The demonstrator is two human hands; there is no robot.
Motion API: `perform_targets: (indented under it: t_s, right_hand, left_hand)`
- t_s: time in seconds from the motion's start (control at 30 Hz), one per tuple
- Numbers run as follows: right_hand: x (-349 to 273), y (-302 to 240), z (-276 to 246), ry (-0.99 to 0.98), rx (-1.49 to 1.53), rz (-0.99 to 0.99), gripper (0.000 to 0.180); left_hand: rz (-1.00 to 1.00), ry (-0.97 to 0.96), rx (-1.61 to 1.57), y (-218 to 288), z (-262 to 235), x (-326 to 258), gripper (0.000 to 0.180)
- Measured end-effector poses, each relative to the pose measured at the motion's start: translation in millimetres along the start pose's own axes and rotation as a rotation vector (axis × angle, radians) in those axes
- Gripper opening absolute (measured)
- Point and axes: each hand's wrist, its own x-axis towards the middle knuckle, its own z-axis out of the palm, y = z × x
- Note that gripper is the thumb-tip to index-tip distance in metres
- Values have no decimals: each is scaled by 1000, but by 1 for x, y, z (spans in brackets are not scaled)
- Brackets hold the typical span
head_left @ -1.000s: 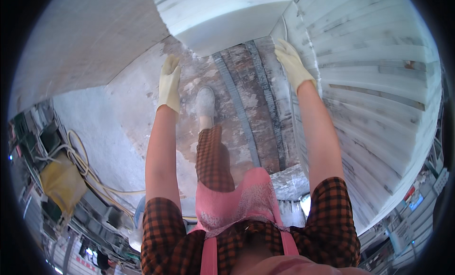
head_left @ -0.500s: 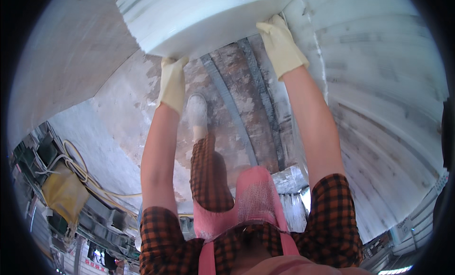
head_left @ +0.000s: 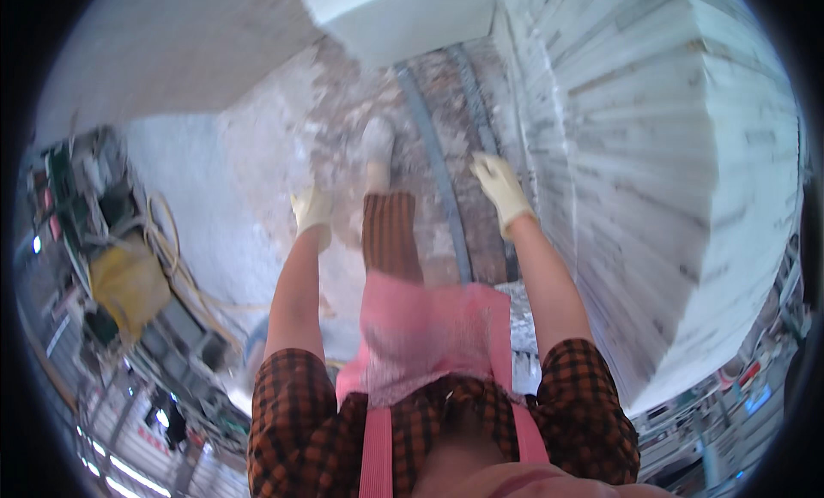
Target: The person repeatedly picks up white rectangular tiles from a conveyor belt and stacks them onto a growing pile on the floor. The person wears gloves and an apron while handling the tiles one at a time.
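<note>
My left hand (head_left: 311,208), in a cream rubber glove, hangs in the air over the floor with its thumb apart and nothing in it. In a matching glove, my right hand (head_left: 499,187) is likewise empty, its fingers loosely stretched near the grey strips. Beyond both hands, apart from them, a large white block (head_left: 403,22) sits at the top of the view. Two long grey strips (head_left: 436,168) run along the worn floor below it. The glove fingers are slightly blurred.
Close on my right stands a tall wall of stacked white slabs (head_left: 618,163). A pale panel or wall (head_left: 180,43) rises at the far left. Yellow hoses (head_left: 176,249), a yellow cloth or bag (head_left: 129,283) and dark green machinery lie to the left. My shoe (head_left: 378,142) is on the floor.
Both hands have let go of the white block's near edge and drawn back toward me. The block appears farther off, and my view has shifted, showing more of the slab stack.
</note>
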Motion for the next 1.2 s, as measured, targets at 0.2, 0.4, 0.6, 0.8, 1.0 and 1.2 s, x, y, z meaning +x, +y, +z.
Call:
perform_targets:
  t_s: [0.2, 0.4, 0.6, 0.8, 1.0, 1.2]
  right_hand:
    - [-334, 221, -76, -641, -1115, -23, 37]
    - [-436, 203, -119, -17, 74, 796, 38]
    - [-366, 34, -136, 41, -172, 115, 35]
    - [-415, 0, -122, 261, 127, 22, 36]
    - [-539, 169, -113, 158, -586, 175, 30]
    - [-649, 246, -78, 17, -966, 391, 26]
  left_hand:
    - [-408, -451, -395, -122, 195, -280, 42]
    - [-534, -440, -556, -116, 277, -374, 41]
    - [-246, 174, -940, -102, 194, -316, 43]
    - [33, 490, -1194, -59, 57, -316, 38]
    - [168, 468, -1267, -37, 62, -326, 37]
    - [24, 231, -960, -67, 212, -319, 38]
